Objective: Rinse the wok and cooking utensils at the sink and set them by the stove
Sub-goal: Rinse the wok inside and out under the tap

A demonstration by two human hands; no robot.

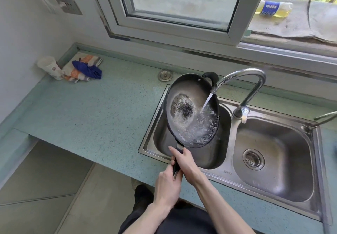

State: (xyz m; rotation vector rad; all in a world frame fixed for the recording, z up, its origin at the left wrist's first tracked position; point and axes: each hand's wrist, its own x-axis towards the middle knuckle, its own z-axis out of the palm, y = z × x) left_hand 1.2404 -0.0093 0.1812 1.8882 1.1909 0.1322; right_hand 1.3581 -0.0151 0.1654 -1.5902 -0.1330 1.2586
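Observation:
A black wok [184, 95] with a scorched patch in its middle is tilted over the left basin of the steel double sink [273, 213]. Water runs from the chrome faucet [255, 80] into the wok's lower right side and splashes there. Both hands grip the wok's long dark handle: my right hand [184, 160] is higher, close to the wok's rim, and my left hand [168, 186] holds the handle's end just below it. A small black loop handle sits on the wok's far rim, beside the spout.
The right basin has a round drain strainer [253, 159]. A pale green countertop [87, 109] stretches left of the sink, with a white patterned cup [50, 67] and crumpled cloths [83, 68] in the far corner. A window sits behind the sink.

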